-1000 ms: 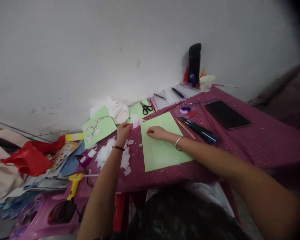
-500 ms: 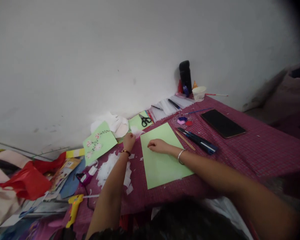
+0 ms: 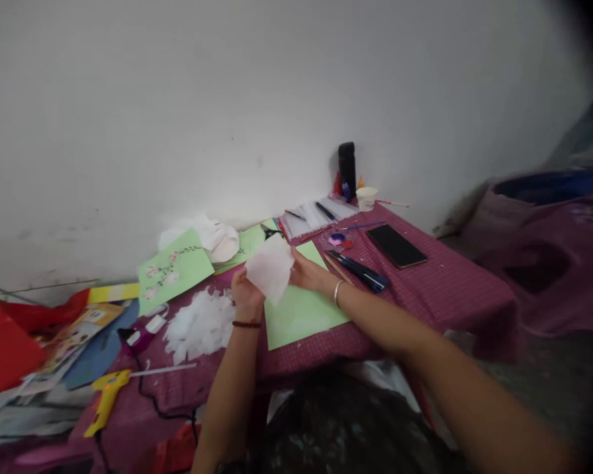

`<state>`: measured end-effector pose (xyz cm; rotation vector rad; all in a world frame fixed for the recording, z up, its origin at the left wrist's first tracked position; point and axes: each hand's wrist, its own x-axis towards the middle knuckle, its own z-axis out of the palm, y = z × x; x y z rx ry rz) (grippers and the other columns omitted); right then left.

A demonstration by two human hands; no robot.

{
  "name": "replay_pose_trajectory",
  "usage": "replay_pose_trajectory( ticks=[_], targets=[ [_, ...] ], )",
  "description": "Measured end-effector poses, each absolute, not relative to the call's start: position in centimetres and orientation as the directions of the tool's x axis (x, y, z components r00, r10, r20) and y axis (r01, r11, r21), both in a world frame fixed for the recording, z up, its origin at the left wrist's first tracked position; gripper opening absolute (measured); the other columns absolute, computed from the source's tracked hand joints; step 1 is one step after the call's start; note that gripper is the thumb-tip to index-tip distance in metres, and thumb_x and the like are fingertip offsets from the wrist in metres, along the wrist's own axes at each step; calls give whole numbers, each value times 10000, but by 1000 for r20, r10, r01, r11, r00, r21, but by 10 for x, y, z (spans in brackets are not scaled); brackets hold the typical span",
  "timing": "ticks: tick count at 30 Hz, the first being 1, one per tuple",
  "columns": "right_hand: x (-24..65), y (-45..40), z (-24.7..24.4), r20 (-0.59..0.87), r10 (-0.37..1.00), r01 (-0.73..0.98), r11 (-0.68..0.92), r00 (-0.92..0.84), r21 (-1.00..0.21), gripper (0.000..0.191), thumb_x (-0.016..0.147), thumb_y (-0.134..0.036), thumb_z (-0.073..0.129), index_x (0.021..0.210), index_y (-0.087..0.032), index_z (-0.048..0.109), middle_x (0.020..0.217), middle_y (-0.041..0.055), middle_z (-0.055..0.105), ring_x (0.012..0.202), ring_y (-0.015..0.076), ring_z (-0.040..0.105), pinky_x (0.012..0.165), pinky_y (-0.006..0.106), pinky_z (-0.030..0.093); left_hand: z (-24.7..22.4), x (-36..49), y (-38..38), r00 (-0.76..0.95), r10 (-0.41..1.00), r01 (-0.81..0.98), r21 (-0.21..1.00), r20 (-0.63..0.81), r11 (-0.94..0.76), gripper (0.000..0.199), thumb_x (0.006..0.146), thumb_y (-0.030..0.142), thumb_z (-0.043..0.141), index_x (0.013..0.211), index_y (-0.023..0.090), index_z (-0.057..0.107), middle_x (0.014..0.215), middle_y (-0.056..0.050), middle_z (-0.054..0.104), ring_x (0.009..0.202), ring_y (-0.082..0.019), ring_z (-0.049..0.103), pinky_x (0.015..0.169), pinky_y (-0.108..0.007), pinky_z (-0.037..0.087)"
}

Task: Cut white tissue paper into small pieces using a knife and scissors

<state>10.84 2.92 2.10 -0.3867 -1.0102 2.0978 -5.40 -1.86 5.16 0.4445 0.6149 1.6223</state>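
Observation:
Between my two hands is a thin white piece of tissue paper (image 3: 271,268), raised above the table. My left hand (image 3: 248,289) grips its left edge. On the opposite edge, my right hand (image 3: 305,270) has its fingers closed on the paper. Below them lies a plain sheet of light green paper (image 3: 301,320), partly covered by the tissue and my right forearm. A heap of torn white paper scraps (image 3: 200,324) sits left of the green sheet. Beyond the tissue, black scissors (image 3: 271,231) are partly hidden.
A green card with painted flowers (image 3: 175,270) leans at the left, near a yellow glue gun (image 3: 107,398) with its cord. To the right lie a blue-black cutter (image 3: 360,271) and a phone (image 3: 396,245). A white cup (image 3: 366,197) and black bottle (image 3: 346,168) stand at the back.
My left hand has brought the white tissue paper from the far side of the green sheet. My right hand has lifted off the sheet and taken the paper's other edge. The view has shifted.

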Motion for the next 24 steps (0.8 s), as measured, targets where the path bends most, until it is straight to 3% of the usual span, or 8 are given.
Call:
replay_pose_trajectory(
  ticks=[3,6,10,15,21,24],
  targets=[
    [114,32,22,73,823,-552,-309,-564,-775,240,825,-327,719,1018,-199,657,852,13,728,702,145,659,682,256,531,39,-57,-21,-51,992,-764,644,-114,35,327,672,252,600,947,119,717,873,-99,773,822,-256,734,883,-389,558],
    [119,35,21,59,831,-521,-289,-553,-803,284,729,-180,764,996,-203,669,820,-19,719,667,125,640,648,234,520,31,-65,-18,-60,987,-742,668,-152,58,303,706,264,591,942,118,714,826,-82,770,772,-243,731,815,-355,583],
    [122,35,15,81,765,-443,-281,-639,-851,212,796,-323,732,954,-195,674,881,24,728,782,156,656,735,268,540,23,-75,-8,-149,967,-713,700,-205,39,225,793,259,543,887,135,705,733,-48,750,737,-208,717,770,-297,581],
    [125,32,10,71,675,-316,-248,-735,-916,330,816,-493,701,962,-199,664,920,37,717,840,159,651,778,273,532,19,-83,1,-149,974,-725,689,-170,9,294,933,302,455,902,135,694,804,-41,752,764,-175,704,861,-298,552],
    [118,27,10,63,623,-220,-178,-780,-959,332,647,-355,844,903,-202,698,911,17,733,822,149,654,789,257,526,24,-87,-1,-174,972,-735,678,-161,-19,360,985,337,383,841,177,672,799,-24,733,773,-145,678,918,-283,509],
    [111,24,7,-38,668,-119,-188,-743,-975,198,653,-259,807,801,-186,696,820,17,733,765,145,644,741,256,533,30,-86,-7,-189,973,-731,680,-130,-51,347,986,335,377,869,173,660,811,-34,730,947,-172,671,999,-323,459]
  ],
)
